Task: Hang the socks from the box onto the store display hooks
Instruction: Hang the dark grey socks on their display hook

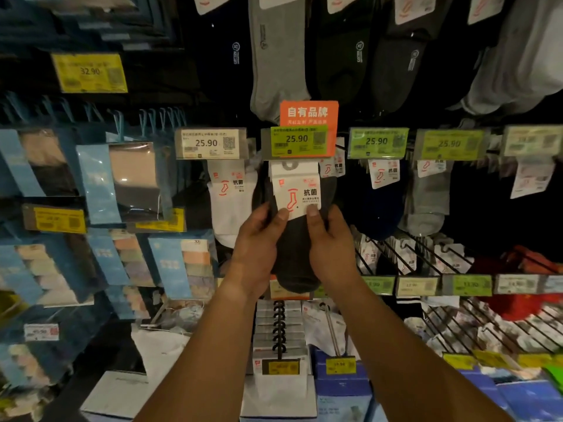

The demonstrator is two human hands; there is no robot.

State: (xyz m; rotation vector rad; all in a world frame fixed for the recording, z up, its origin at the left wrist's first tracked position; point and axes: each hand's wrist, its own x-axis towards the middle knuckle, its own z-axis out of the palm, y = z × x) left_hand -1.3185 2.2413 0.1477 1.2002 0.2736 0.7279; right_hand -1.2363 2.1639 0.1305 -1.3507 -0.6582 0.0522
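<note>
At mid-frame, the left hand (259, 239) and right hand (329, 239) both grip dark socks (297, 254) below a green price tag (298, 141).

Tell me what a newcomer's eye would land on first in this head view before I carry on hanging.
First, mid-frame, the left hand and right hand gripping a dark sock pair by its white card, thumbs pressed on the card's lower edge. Directly above sits the bright orange sign behind a green 25.90 price tag. A row of similar tags runs to either side.
</note>
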